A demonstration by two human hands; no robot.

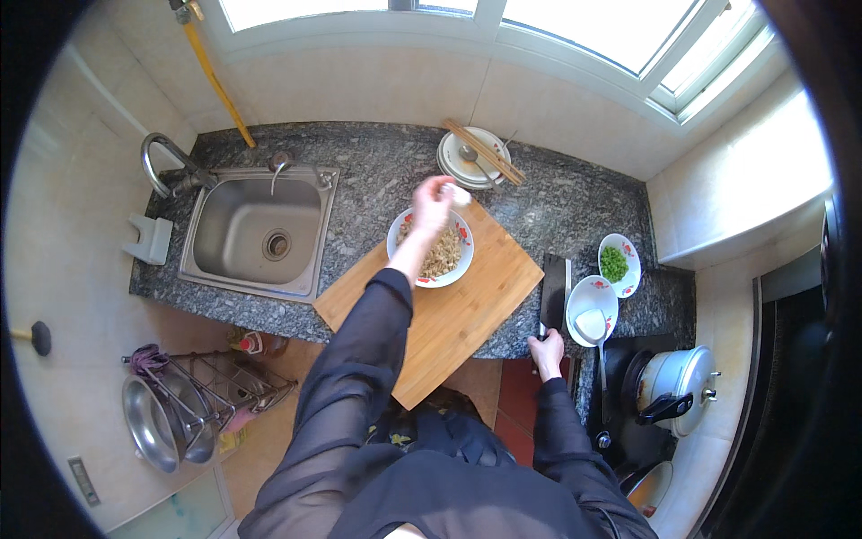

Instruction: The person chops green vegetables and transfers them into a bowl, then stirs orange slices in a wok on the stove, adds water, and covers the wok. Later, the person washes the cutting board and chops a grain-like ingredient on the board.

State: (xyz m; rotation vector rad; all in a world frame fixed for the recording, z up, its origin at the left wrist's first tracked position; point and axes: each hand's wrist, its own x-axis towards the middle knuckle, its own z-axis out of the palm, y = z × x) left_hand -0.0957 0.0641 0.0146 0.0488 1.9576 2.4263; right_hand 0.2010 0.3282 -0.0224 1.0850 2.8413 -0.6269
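Observation:
My left hand (431, 205) is over a white floral bowl (468, 250) and holds a small white object (459, 195), slightly blurred, whose kind I cannot tell. Chopped pale-brown food (442, 257) fills the bowl, partly hidden by my left wrist. Under it lies a wooden cutting board (471, 303), turned at an angle and jutting past the counter's front edge. To the right, my right hand (547, 352) grips the handle of a kitchen cleaver (555, 296), its dark, broad blade lying on the counter beside the board and pointing away from me.
Right of the cleaver stand a bowl (580, 300) with a white ladle (592, 326) and a bowl of chopped greens (613, 264). A pressure cooker (673, 391) sits on the stove. Stacked plates (448, 168) bear chopsticks (486, 153) and a spoon (469, 155). A steel sink (252, 229) is left.

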